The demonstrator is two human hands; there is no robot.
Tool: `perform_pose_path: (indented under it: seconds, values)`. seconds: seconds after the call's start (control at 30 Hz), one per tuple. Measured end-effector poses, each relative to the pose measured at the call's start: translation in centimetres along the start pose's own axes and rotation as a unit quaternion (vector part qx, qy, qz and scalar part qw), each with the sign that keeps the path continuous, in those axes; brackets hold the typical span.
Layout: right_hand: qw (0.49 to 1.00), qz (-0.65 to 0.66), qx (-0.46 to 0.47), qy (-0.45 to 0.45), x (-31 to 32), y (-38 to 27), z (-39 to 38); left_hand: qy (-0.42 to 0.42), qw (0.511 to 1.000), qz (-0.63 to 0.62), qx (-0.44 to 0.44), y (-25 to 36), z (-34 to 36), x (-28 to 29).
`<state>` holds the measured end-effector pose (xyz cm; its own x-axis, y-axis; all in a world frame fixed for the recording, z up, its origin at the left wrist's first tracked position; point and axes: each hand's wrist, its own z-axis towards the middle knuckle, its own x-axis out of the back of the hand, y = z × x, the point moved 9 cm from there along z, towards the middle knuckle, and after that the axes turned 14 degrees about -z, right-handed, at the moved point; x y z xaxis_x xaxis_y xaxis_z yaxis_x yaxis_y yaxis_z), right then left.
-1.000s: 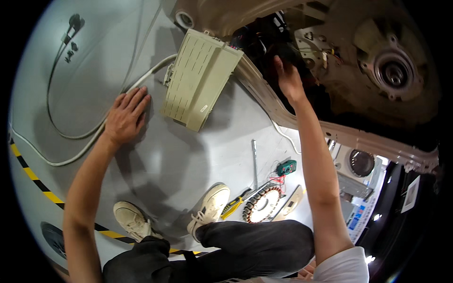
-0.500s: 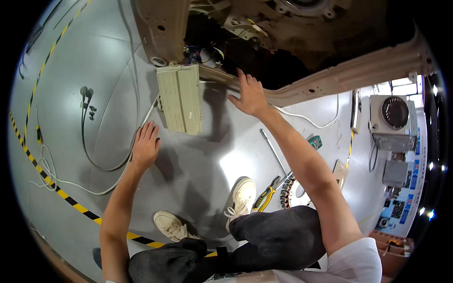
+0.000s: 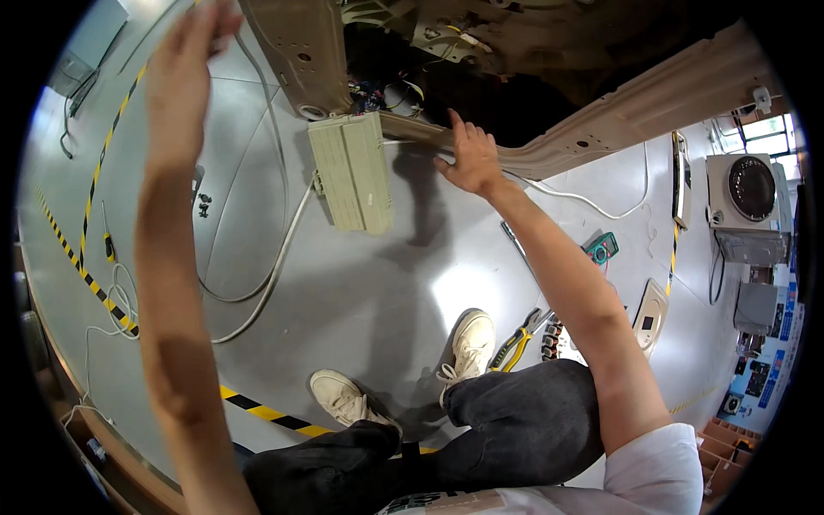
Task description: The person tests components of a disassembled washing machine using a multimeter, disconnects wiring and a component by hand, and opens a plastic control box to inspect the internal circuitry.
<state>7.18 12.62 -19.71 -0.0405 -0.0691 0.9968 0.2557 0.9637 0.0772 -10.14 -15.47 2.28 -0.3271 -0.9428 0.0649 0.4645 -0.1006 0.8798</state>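
Observation:
An opened beige metal appliance cabinet fills the top of the view, dark inside, with loose wires at its lower left corner. Against that corner leans a pale cream plastic box with a cable at its side. My right hand rests at the cabinet's lower rim, fingers stretched out and thumb apart, holding nothing visible. Up at the cabinet's left side is my raised left hand; motion smears its fingers, and whether it touches the cabinet cannot be made out.
Right of my feet lie yellow-black pliers, a long metal rod, a coil ring and a green multimeter. Grey cable loops across the floor at left, near a screwdriver. A front-loading washer stands far right.
My left hand has risen from beside the cream box, up and left to the cabinet's side. My right hand stays at the rim. The view has shifted slightly.

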Motion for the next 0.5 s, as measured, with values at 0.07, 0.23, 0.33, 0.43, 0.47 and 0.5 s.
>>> perform_pose_path:
  seconds: [0.07, 0.23, 0.33, 0.43, 0.47, 0.5]
  values:
    - [1.000, -0.003, 0.001, -0.003, -0.2, 0.3, -0.2, 0.024, 0.986, -0.163, -0.014, 3.6, 1.3, 0.1]
    - [1.000, 0.005, 0.012, -0.004, 0.1, -1.0, 0.2, 0.050, 0.928, -0.369, -0.005, 7.5, 0.1, 4.3]
    - [1.000, -0.010, 0.009, -0.010, -0.1, 0.0, 0.0, 0.068, 0.933, -0.354, 0.005, 5.8, -2.9, 6.6]
    - [1.000, -0.007, 0.010, -0.011, 0.0, 0.1, 0.1, 0.087, 0.950, -0.298, 0.024, 4.8, -5.5, 9.2]
    - [1.000, -0.011, 0.008, -0.014, -0.1, 0.6, -0.1, 0.096, 0.954, -0.283, 0.034, 3.8, -6.7, 9.9]
    - [1.000, -0.017, 0.006, -0.017, -0.3, 1.1, -0.2, 0.104, 0.956, -0.270, 0.047, 2.7, -7.9, 10.4]
